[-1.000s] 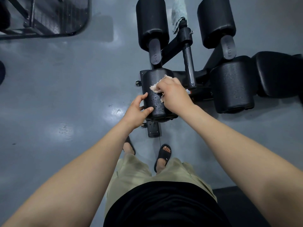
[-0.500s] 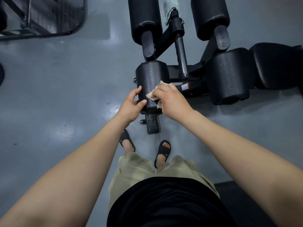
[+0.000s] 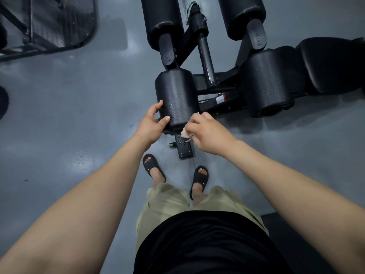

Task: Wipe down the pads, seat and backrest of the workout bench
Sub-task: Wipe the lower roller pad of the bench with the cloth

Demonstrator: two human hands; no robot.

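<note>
At far left a dark metal rack (image 3: pixel 49 20) stands on the glossy grey floor (image 3: pixel 79 115), well apart from the job. Our left hand (image 3: pixel 152 122) grips the near end of the front-left roller pad (image 3: pixel 175 95), thumb laid on its upper face and fingers curled round its left side, steadying it. The pad is a stubby black cylinder, foam-like we judge, with a fine pebbled skin and beads of moisture on it. Just right of it, our right hand (image 3: pixel 207 133) is closed round a crumpled pale cloth (image 3: pixel 186 133), which meets the pad's lower right edge, above the workout bench's black steel foot (image 3: pixel 184 149). We judge we are mid-wipe on this one pad. The next move calls for carrying the cloth up over the wet top and round the far side, perhaps turning the pad with the left hand, and pressing firmly enough to lift droplets out of the texture. Further right, the matching roller pad (image 3: pixel 268 84) also carries droplets, and the smooth, rounded seat (image 3: pixel 331 64) lies beyond it. Both look to us not yet wiped, and we cannot make out the backrest.
</note>
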